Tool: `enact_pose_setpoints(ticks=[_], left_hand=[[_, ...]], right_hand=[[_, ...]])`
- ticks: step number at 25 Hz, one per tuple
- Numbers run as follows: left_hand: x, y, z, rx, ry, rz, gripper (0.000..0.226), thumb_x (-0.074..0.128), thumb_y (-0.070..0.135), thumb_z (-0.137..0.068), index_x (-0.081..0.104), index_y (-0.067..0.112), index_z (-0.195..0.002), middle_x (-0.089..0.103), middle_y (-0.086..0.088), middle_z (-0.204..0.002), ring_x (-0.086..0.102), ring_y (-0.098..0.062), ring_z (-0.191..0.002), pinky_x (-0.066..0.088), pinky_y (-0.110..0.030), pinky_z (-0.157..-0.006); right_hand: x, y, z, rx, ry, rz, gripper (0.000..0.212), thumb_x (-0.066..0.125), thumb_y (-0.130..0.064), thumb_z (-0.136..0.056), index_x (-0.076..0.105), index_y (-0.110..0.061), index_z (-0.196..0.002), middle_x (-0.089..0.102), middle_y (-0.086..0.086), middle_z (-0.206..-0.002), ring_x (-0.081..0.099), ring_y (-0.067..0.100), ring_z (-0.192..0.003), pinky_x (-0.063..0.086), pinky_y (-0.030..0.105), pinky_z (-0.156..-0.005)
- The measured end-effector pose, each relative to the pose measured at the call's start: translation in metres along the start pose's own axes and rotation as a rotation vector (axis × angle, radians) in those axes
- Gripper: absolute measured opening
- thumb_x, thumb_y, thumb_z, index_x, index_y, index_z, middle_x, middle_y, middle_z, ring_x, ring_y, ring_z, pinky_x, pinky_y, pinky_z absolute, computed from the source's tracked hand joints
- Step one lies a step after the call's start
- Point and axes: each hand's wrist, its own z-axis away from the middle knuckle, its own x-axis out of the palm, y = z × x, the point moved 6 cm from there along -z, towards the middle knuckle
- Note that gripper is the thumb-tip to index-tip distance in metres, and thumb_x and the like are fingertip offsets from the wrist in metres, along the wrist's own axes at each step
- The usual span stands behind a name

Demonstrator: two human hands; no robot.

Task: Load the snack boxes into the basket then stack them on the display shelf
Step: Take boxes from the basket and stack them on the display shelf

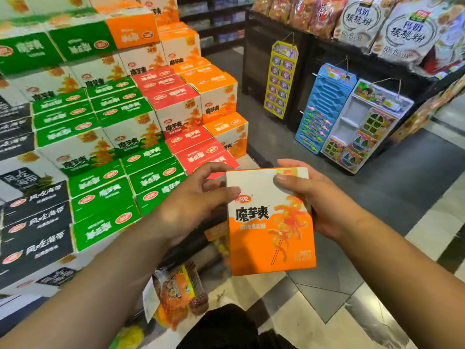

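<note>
On my right I see a black rack (pixel 254 59) with big white pouches (pixel 407 28) leaning along its top. Three toy cards hang on its side: a yellow card (pixel 280 79), then a blue card (pixel 324 107) just beside a pastel dollhouse card (pixel 362 132). Dark grey floor (pixel 415 172) lies below, with pale tiles (pixel 427 233) nearer me.
</note>
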Motion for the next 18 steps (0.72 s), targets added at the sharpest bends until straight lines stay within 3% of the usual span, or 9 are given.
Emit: enact_pose_setpoints(ticks=[3,6,7,11,15,18], left_hand=[[0.000,0.007,-0.038,-0.042,-0.040,-0.027,0.035,0.062,0.006,-0.090,0.052,0.018,-0.120,0.076,-0.006,-0.093,0.072,-0.017,-0.078,0.051,-0.020,-0.056],[-0.003,0.013,-0.086,-0.071,-0.032,-0.022,0.035,0.064,0.009,-0.090,0.053,0.020,-0.121,0.074,-0.009,-0.105,0.073,-0.023,-0.093,0.059,-0.042,-0.082],[-0.004,0.016,-0.100,-0.077,-0.022,-0.029,0.033,0.064,0.009,-0.090,0.054,0.020,-0.119,0.074,-0.009,-0.104,0.073,-0.022,-0.092,0.058,-0.043,-0.087],[-0.009,0.025,-0.144,-0.030,-0.009,-0.169,0.033,0.074,0.019,-0.084,0.056,0.025,-0.111,0.075,0.005,-0.084,0.073,-0.015,-0.089,0.057,-0.041,-0.089],[-0.015,0.024,-0.168,-0.016,-0.001,-0.210,0.046,0.087,0.028,-0.067,0.057,0.033,-0.102,0.072,0.001,-0.104,0.072,-0.016,-0.093,0.058,-0.041,-0.083],[-0.022,0.027,-0.183,0.000,0.041,-0.256,0.044,0.085,0.025,-0.074,0.055,0.031,-0.106,0.069,0.004,-0.111,0.071,-0.009,-0.092,0.058,-0.026,-0.072]], right_hand=[[-0.019,-0.016,-0.035,0.002,0.001,0.053,0.066,0.083,-0.013,-0.062,0.057,-0.022,-0.123,0.072,0.006,-0.096,0.072,0.021,-0.080,0.059,0.033,-0.062],[-0.035,-0.034,-0.076,0.013,0.023,0.079,0.063,0.078,-0.017,-0.063,0.058,-0.023,-0.122,0.072,0.003,-0.094,0.072,0.021,-0.082,0.057,0.033,-0.062],[-0.040,-0.039,-0.088,0.020,0.032,0.081,0.063,0.078,-0.017,-0.063,0.058,-0.023,-0.123,0.072,0.002,-0.092,0.072,0.020,-0.081,0.056,0.032,-0.061],[-0.049,-0.066,-0.124,0.019,-0.017,0.166,0.067,0.080,-0.006,-0.064,0.055,-0.017,-0.125,0.067,0.001,-0.085,0.068,0.017,-0.073,0.056,0.028,-0.056],[-0.055,-0.087,-0.152,-0.006,-0.129,0.337,0.070,0.083,0.000,-0.061,0.054,-0.018,-0.123,0.066,-0.006,-0.078,0.065,0.009,-0.068,0.049,0.020,-0.052],[-0.059,-0.089,-0.182,-0.022,-0.174,0.410,0.073,0.085,-0.001,-0.060,0.054,-0.019,-0.124,0.065,-0.001,-0.091,0.064,0.014,-0.083,0.050,0.027,-0.065]])
